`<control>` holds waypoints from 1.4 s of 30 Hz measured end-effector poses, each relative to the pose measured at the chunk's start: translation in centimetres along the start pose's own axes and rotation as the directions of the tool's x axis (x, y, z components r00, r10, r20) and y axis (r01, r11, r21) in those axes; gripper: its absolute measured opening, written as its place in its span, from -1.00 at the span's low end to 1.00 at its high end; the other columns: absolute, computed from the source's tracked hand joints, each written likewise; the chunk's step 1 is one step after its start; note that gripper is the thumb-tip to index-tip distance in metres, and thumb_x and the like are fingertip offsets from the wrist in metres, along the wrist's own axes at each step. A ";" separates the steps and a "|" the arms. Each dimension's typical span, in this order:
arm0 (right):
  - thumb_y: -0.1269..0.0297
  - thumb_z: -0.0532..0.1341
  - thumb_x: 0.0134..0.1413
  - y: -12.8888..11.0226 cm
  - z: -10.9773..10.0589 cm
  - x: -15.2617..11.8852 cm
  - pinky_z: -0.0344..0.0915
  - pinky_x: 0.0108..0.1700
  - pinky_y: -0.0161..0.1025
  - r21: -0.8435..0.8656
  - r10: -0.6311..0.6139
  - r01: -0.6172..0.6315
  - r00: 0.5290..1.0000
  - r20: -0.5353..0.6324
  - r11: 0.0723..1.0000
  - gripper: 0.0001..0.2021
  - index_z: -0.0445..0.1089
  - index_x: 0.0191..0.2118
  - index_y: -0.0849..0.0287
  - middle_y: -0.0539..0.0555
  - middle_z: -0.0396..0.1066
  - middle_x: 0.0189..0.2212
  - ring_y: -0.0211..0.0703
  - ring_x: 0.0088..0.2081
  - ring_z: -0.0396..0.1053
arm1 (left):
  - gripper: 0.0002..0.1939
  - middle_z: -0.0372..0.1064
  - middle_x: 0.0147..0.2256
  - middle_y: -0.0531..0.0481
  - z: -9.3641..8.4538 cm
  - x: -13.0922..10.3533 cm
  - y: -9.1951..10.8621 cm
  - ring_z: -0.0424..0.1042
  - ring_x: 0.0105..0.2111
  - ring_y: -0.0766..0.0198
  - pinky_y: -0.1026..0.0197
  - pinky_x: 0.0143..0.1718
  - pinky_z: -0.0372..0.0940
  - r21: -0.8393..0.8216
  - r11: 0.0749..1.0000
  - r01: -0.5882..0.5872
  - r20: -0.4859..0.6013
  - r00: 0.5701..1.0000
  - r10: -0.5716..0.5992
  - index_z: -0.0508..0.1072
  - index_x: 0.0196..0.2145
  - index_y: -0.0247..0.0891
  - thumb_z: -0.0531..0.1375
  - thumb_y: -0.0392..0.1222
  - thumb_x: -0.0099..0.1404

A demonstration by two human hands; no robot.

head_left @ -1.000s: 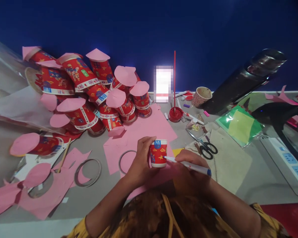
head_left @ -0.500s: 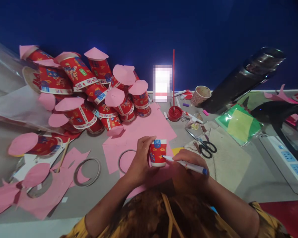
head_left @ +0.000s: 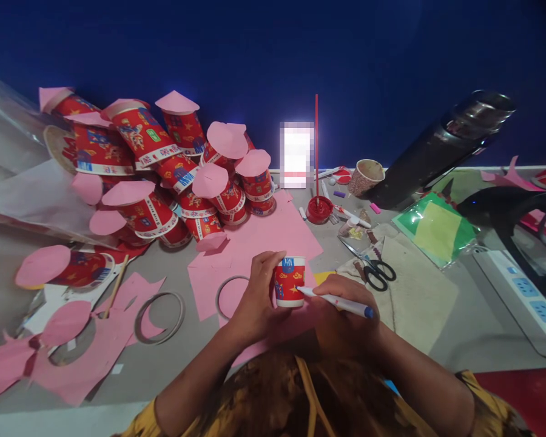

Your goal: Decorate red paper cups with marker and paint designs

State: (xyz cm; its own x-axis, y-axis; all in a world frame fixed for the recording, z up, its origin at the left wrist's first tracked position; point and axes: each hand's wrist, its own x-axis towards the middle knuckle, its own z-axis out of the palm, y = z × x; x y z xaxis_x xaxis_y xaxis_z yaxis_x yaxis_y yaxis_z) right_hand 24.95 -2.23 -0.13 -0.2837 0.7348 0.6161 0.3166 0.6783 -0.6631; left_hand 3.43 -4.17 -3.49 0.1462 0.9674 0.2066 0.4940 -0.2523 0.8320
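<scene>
Cup [head_left: 287, 280], red-patterned, gripped in my left hand [head_left: 258, 292] toward the near edge of the desk [head_left: 150, 370], could dent if my right hand [head_left: 352, 318], pinching a marker [head_left: 343, 303] against it, presses too hard.

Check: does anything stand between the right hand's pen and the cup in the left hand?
Nothing visible does. The right hand holds the pen with its tip at the red cup; the left hand grips that cup away from the tip.
</scene>
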 end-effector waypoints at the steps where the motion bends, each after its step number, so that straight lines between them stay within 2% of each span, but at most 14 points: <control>1: 0.38 0.28 0.35 0.0 0.0 0.0 0.49 -0.39 -0.25 -0.009 0.002 -0.002 1.000 0.002 1.000 -0.89 0.52 -0.26 0.08 0.02 0.63 -0.48 -0.16 -0.48 0.58 | -0.04 0.18 0.24 -0.18 0.0 0.0 0.0 0.32 0.28 -0.09 -0.18 0.30 0.37 -0.004 1.000 -0.001 -0.001 1.000 0.001 0.17 0.41 0.02 0.47 -0.35 0.16; 5: 0.35 0.27 0.38 0.0 -0.1 0.2 0.49 -0.41 -0.25 -0.037 -0.016 0.017 1.000 0.022 0.999 -0.86 0.52 -0.27 0.08 0.03 0.63 -0.49 -0.15 -0.49 0.58 | -0.05 0.18 0.25 -0.17 0.0 0.0 0.1 0.32 0.29 -0.08 -0.17 0.31 0.36 -0.011 1.000 -0.014 -0.010 1.000 0.013 0.18 0.41 0.02 0.46 -0.36 0.17; 12: 0.41 0.28 0.34 -0.1 0.0 0.2 0.51 -0.38 -0.26 -0.016 -0.015 0.015 1.000 0.006 1.000 -0.89 0.51 -0.25 0.09 0.04 0.65 -0.46 -0.14 -0.46 0.61 | -0.06 0.20 0.26 -0.18 -0.2 -0.1 0.2 0.32 0.29 -0.09 -0.19 0.33 0.34 0.000 1.000 -0.008 -0.010 1.000 0.008 0.18 0.41 0.00 0.44 -0.35 0.17; 19: 0.37 0.26 0.33 0.1 0.0 -0.2 0.53 -0.36 -0.24 -0.057 0.027 -0.025 0.999 0.039 0.998 -0.86 0.53 -0.29 0.08 0.04 0.65 -0.47 -0.13 -0.45 0.61 | -0.08 0.23 0.25 -0.19 -0.2 -0.1 0.2 0.33 0.29 -0.12 -0.21 0.33 0.33 0.013 1.000 0.001 -0.013 1.000 -0.001 0.21 0.40 -0.02 0.46 -0.31 0.16; 29: 0.41 0.26 0.32 -0.1 0.4 -0.7 0.48 -0.37 -0.25 -0.002 0.037 -0.037 0.999 0.003 0.999 -0.87 0.48 -0.28 0.07 0.01 0.62 -0.48 -0.15 -0.47 0.58 | -0.08 0.23 0.26 -0.18 -0.3 0.0 0.5 0.33 0.28 -0.11 -0.22 0.33 0.33 -0.014 1.000 0.004 -0.005 1.000 -0.004 0.22 0.38 -0.02 0.45 -0.34 0.15; 42: 0.43 0.26 0.30 -0.2 0.0 -0.5 0.46 -0.40 -0.29 0.020 0.003 -0.004 0.999 0.051 1.000 -0.87 0.48 -0.29 0.08 0.00 0.62 -0.49 -0.20 -0.50 0.55 | -0.08 0.23 0.25 -0.18 -0.5 0.0 0.6 0.32 0.29 -0.11 -0.21 0.34 0.32 -0.012 1.000 0.011 0.003 1.000 -0.011 0.22 0.37 -0.03 0.48 -0.35 0.14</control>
State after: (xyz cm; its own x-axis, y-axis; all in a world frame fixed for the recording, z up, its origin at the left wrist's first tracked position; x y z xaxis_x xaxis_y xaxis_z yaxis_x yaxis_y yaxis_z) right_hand 24.99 -2.72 -0.31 -0.3287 0.7360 0.5918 0.2993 0.6755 -0.6739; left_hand 3.34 -4.31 -2.76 0.1433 0.9700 0.1962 0.4855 -0.2417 0.8402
